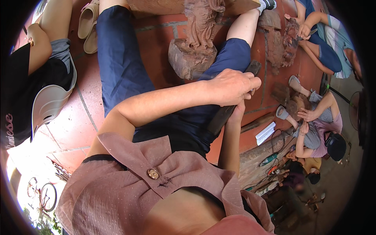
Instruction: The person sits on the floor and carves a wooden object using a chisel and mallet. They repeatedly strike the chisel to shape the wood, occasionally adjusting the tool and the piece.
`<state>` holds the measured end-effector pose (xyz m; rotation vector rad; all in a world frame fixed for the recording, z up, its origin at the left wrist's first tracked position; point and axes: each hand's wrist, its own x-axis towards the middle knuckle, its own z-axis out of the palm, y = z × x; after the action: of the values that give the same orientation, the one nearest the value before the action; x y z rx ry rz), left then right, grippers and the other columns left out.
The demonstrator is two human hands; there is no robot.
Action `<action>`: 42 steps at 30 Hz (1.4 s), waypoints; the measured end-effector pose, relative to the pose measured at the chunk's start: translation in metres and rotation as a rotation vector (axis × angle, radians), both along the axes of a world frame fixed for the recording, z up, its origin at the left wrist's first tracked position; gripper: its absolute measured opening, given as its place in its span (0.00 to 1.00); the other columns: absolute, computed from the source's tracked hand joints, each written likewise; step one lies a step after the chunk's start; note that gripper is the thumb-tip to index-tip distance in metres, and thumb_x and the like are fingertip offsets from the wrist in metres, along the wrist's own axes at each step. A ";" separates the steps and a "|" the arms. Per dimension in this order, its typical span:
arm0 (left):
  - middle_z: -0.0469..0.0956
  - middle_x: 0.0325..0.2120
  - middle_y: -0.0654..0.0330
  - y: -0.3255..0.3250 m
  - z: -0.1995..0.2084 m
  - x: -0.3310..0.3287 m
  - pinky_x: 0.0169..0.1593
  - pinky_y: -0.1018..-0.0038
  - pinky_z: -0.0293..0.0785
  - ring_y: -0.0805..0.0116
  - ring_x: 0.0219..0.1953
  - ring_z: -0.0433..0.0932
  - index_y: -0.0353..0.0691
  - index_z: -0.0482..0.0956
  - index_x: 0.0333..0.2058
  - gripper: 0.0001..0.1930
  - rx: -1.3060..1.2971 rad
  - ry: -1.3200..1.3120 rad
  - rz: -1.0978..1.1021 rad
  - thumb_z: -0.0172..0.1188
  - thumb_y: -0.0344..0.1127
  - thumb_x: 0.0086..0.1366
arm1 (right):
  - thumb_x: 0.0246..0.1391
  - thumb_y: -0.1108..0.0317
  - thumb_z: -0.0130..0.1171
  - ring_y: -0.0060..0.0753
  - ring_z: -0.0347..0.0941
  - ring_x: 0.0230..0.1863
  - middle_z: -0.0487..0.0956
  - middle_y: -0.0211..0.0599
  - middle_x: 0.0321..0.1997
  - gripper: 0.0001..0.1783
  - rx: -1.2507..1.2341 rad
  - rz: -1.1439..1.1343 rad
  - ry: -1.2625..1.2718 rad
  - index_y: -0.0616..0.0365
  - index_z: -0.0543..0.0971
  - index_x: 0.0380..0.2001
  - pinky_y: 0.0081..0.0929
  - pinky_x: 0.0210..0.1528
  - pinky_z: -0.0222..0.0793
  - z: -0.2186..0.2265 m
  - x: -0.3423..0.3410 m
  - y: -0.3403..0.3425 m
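A long dark flat bar [223,118], much like a whetstone, lies slantwise above my lap on the right. My right hand [235,111] grips it from below near its middle. Closed in a fist, my left hand [234,87] reaches across over the upper part of the bar. Whatever its fingers hold is too hidden to name. Between my lower legs stands a carved reddish-brown wooden figure [201,27] with draped folds. Its rough, uncarved base [192,58] is nearest to me.
Red floor tiles [84,103] surround me. On the left a person sits on a grey plastic chair [53,103], near tan clogs [88,25]. Right of me, co-workers handle carved wood [290,43]. Power tools [268,159] with cables and a white strip [265,133] lie there.
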<state>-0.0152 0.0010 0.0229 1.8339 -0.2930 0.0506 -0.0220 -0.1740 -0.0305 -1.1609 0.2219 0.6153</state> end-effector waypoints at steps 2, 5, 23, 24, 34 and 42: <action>0.76 0.34 0.58 0.005 -0.006 0.003 0.38 0.63 0.73 0.52 0.40 0.79 0.43 0.73 0.38 0.13 0.121 -0.092 -0.035 0.60 0.25 0.52 | 0.63 0.60 0.48 0.35 0.74 0.35 0.76 0.39 0.37 0.17 0.100 0.082 0.036 0.63 0.71 0.45 0.32 0.37 0.73 0.004 0.003 -0.002; 0.78 0.28 0.61 0.008 -0.012 0.005 0.34 0.66 0.72 0.56 0.36 0.81 0.45 0.76 0.32 0.10 0.187 -0.121 -0.015 0.61 0.25 0.48 | 0.61 0.62 0.48 0.33 0.69 0.25 0.73 0.39 0.28 0.13 0.190 0.128 0.035 0.62 0.71 0.39 0.31 0.27 0.68 -0.008 0.006 -0.007; 0.77 0.26 0.65 0.014 -0.040 0.002 0.42 0.64 0.69 0.60 0.36 0.77 0.47 0.78 0.26 0.08 0.117 -0.069 0.261 0.63 0.25 0.47 | 0.61 0.62 0.51 0.25 0.66 0.28 0.70 0.33 0.34 0.23 0.115 0.030 0.184 0.52 0.66 0.58 0.25 0.29 0.65 0.002 0.003 -0.007; 0.77 0.27 0.64 0.016 -0.040 0.002 0.42 0.64 0.69 0.59 0.37 0.77 0.48 0.78 0.27 0.08 0.131 -0.072 0.252 0.64 0.27 0.47 | 0.59 0.62 0.51 0.25 0.66 0.28 0.70 0.33 0.34 0.25 0.115 0.022 0.197 0.52 0.65 0.59 0.25 0.29 0.65 0.004 0.003 -0.006; 0.76 0.25 0.65 0.016 -0.048 -0.006 0.41 0.65 0.70 0.60 0.35 0.77 0.47 0.78 0.28 0.07 0.154 -0.033 0.371 0.66 0.30 0.49 | 0.47 0.74 0.54 0.30 0.69 0.25 0.71 0.39 0.31 0.41 -0.073 0.147 0.104 0.55 0.56 0.67 0.30 0.25 0.69 0.034 -0.005 -0.008; 0.77 0.25 0.63 0.026 -0.066 -0.006 0.41 0.63 0.68 0.59 0.33 0.77 0.45 0.77 0.27 0.06 0.301 -0.037 0.444 0.65 0.31 0.50 | 0.46 0.80 0.56 0.31 0.72 0.20 0.74 0.41 0.29 0.28 -0.273 0.121 -0.193 0.66 0.66 0.53 0.29 0.23 0.71 0.056 -0.014 -0.012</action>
<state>-0.0208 0.0274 -0.0427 2.1698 0.0922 0.3661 -0.0362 -0.1857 0.0252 -1.4972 0.0725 0.5862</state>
